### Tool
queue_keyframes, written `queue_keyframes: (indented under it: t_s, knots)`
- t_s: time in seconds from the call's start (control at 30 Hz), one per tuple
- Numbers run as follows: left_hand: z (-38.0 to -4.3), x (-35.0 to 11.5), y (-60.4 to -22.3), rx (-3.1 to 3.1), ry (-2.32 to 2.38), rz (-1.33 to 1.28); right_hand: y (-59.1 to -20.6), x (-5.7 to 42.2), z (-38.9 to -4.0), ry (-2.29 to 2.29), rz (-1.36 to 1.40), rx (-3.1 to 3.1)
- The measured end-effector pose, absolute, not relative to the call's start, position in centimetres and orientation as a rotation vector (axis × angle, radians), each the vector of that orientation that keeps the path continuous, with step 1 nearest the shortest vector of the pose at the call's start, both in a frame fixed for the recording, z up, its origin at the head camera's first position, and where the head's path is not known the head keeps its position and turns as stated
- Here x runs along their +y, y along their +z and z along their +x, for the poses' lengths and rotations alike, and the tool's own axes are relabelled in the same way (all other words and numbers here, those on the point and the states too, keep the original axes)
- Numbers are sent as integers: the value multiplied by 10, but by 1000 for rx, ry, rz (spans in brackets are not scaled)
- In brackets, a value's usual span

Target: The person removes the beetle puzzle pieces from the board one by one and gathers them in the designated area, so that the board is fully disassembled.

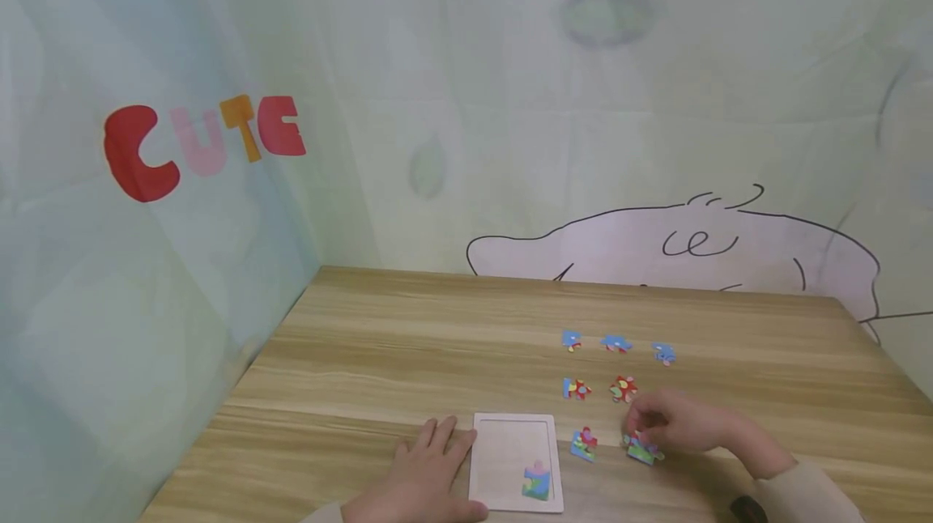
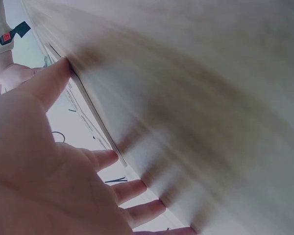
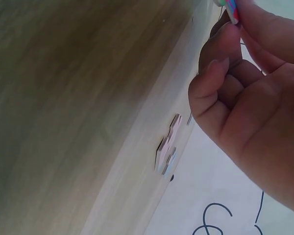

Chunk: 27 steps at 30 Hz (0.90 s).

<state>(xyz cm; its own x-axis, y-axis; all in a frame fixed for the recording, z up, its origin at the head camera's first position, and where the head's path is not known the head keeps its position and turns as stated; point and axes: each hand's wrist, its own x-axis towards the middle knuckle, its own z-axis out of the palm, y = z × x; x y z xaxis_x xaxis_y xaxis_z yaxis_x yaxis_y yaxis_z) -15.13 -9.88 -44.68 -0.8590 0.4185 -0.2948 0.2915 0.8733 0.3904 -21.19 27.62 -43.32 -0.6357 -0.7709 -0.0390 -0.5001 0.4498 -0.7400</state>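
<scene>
My right hand (image 1: 678, 421) pinches a jigsaw puzzle piece (image 1: 641, 450) with green, blue and red print, low over the table. In the right wrist view the same piece (image 3: 232, 11) shows between thumb and fingertip, cut off by the top edge. Fingers spread, my left hand (image 1: 426, 474) lies at the left side of a pale puzzle tray (image 1: 503, 448), its thumb at the lower edge. One blue and green piece (image 1: 536, 482) with a pink knob sits in the tray's lower right corner.
Loose pieces lie right of the tray: a corner piece (image 1: 583, 444) nearby, a red-patterned piece (image 1: 624, 389) and an edge piece (image 1: 577, 389) behind it. Farther back are blue pieces (image 1: 615, 342) in a row. A printed cloth (image 1: 437, 102) hangs behind the wooden table (image 1: 350, 361).
</scene>
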Motion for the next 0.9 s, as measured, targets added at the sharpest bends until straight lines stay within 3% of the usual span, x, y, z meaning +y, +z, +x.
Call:
queue_keyframes:
  t_s: [0.9]
  knots:
    - [-150,-100,-447,2670,502,511,-432,271,-208,-883,-855,2485]
